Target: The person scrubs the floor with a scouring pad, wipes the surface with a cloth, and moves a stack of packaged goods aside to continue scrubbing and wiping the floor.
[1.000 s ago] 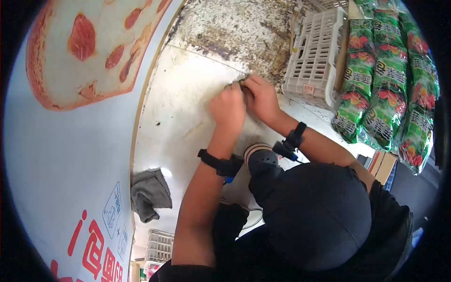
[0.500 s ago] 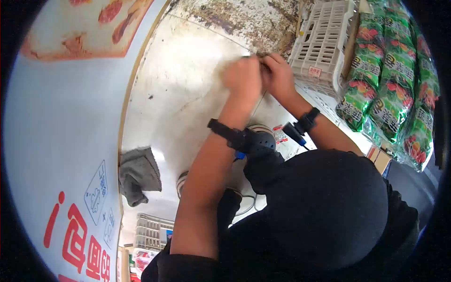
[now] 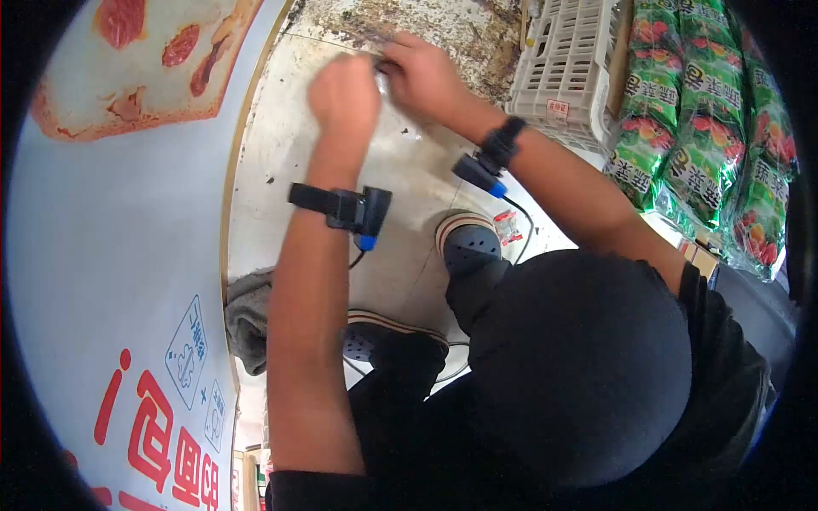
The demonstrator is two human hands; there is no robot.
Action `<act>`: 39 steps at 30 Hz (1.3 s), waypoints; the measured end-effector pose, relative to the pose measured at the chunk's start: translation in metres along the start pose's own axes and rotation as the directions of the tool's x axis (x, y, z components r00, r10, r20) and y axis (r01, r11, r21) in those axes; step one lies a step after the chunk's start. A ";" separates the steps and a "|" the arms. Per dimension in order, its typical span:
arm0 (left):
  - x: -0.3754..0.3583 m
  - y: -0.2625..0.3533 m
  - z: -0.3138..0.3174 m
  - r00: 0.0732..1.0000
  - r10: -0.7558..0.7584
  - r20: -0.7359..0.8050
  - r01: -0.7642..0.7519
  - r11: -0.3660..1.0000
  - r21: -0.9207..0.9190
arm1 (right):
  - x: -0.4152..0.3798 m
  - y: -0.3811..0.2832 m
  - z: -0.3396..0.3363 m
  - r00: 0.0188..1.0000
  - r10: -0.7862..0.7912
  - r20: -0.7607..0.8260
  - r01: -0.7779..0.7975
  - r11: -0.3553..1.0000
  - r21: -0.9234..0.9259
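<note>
A small dark thing [image 3: 381, 66] sits between your two hands, near the top middle of the frame. Your fingers hide some of it, so I can't tell what it is. Your left hand [image 3: 344, 98] is curled up and blurry. Your right hand [image 3: 422, 78] is bent in beside the dark thing. I can't tell how tight either grip is, or which one holds it.

Dirt [image 3: 477, 38] covers the floor [image 3: 392, 170] at the top. Bare white floor runs down from your hands to your shoes [image 3: 474, 244]. On the left, there is some room before the tan edge of the big sign [image 3: 111, 247]. On the right, the white crate [image 3: 567, 72] stands near your right hand, with green packs [image 3: 707, 128] past it. A gray cloth [image 3: 248, 328] lies lower left, by the sign's edge.
</note>
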State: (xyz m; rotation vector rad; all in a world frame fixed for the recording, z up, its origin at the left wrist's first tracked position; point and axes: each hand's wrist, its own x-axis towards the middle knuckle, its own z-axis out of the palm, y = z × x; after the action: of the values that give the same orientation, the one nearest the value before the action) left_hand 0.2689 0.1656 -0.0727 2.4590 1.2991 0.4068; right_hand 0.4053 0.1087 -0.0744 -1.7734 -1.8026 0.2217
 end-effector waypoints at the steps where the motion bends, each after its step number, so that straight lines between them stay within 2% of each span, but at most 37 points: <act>1: -0.012 0.017 0.005 1.000 0.014 0.020 -0.013 0.999 -0.044 | -0.017 0.003 -0.013 0.999 0.035 0.021 -0.036 0.999 0.004; 3: -0.035 0.050 0.028 0.995 0.089 0.045 -0.084 0.992 -0.090 | -0.057 0.008 -0.041 0.993 0.109 0.041 -0.109 0.994 0.003; 5: -0.052 0.091 0.031 0.980 0.145 0.136 -0.119 0.975 -0.188 | -0.097 0.006 -0.065 0.969 0.244 0.035 -0.237 0.962 -0.136; 6: -0.057 0.101 0.036 0.981 0.150 0.125 -0.125 0.974 -0.190 | -0.105 0.007 -0.071 0.971 0.238 0.027 -0.232 0.962 -0.142; 8: -0.063 0.114 0.038 0.984 0.145 0.100 -0.123 0.973 -0.195 | -0.114 0.008 -0.080 0.936 0.340 0.094 -0.330 0.938 -0.103; 10: -0.059 0.104 0.035 0.983 0.147 0.114 -0.122 0.972 -0.202 | -0.110 0.009 -0.074 0.944 0.324 0.057 -0.319 0.944 -0.084; 12: -0.042 0.097 0.033 0.982 0.181 0.059 -0.171 0.974 -0.150 | -0.096 0.009 -0.066 0.947 0.316 -0.051 -0.319 0.945 -0.067; 14: -0.021 0.089 0.039 0.977 0.208 0.041 -0.200 0.969 -0.144 | -0.084 0.014 -0.058 0.940 0.335 -0.066 -0.340 0.936 -0.088; 16: -0.008 0.081 0.037 0.932 0.361 -0.037 -0.363 0.925 -0.110 | -0.083 0.017 -0.054 0.942 0.317 -0.113 -0.327 0.941 -0.086; 17: -0.007 0.080 0.037 0.928 0.371 -0.030 -0.372 0.920 -0.121 | -0.083 0.015 -0.055 0.939 0.327 -0.109 -0.335 0.939 -0.071; 19: -0.003 0.076 0.036 0.937 0.349 0.017 -0.345 0.931 -0.117 | -0.079 0.020 -0.053 0.945 0.301 -0.130 -0.314 0.945 -0.089; 22: 0.016 0.075 0.034 0.945 0.328 -0.015 -0.328 0.942 -0.072 | -0.062 0.037 -0.047 0.946 0.282 -0.158 -0.302 0.946 -0.118; 24: 0.023 0.070 0.036 0.940 0.341 -0.021 -0.341 0.935 -0.100 | -0.054 0.044 -0.043 0.951 0.213 -0.225 -0.252 0.953 -0.166; 26: 0.022 0.065 0.041 0.935 0.351 -0.038 -0.353 0.928 -0.118 | -0.060 0.037 -0.046 0.950 0.242 -0.198 -0.268 0.956 -0.118; 28: 0.008 0.060 0.044 0.922 0.377 -0.085 -0.386 0.894 -0.225 | -0.072 0.026 -0.051 0.940 0.315 -0.128 -0.322 0.946 -0.040; 29: -0.002 0.063 0.034 0.927 0.375 0.018 -0.366 0.912 -0.187 | -0.079 0.021 -0.054 0.941 0.312 -0.127 -0.320 0.947 -0.041; 32: -0.030 0.065 0.030 0.919 0.393 0.032 -0.379 0.902 -0.207 | -0.095 0.005 -0.057 0.945 0.326 -0.024 -0.325 0.945 0.015; 35: -0.013 0.066 0.032 0.936 0.351 0.002 -0.348 0.929 -0.129 | -0.077 0.011 -0.050 0.934 0.356 -0.033 -0.356 0.934 0.012; 36: -0.002 0.067 0.032 0.948 0.315 -0.033 -0.317 0.944 -0.087 | -0.059 0.022 -0.043 0.946 0.310 -0.094 -0.315 0.948 -0.039; 37: 0.012 0.063 0.034 0.952 0.304 -0.018 -0.304 0.944 -0.131 | -0.051 0.028 -0.040 0.952 0.263 -0.154 -0.279 0.956 -0.093; 39: 0.018 0.060 0.034 0.948 0.318 -0.005 -0.316 0.939 -0.140 | -0.051 0.030 -0.041 0.951 0.272 -0.148 -0.284 0.956 -0.069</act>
State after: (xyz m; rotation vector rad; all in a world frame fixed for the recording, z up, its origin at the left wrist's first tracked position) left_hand 0.3361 0.1436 -0.0769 2.5471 0.8333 0.5336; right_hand 0.4482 0.0516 -0.0711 -2.0534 -1.4837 0.1275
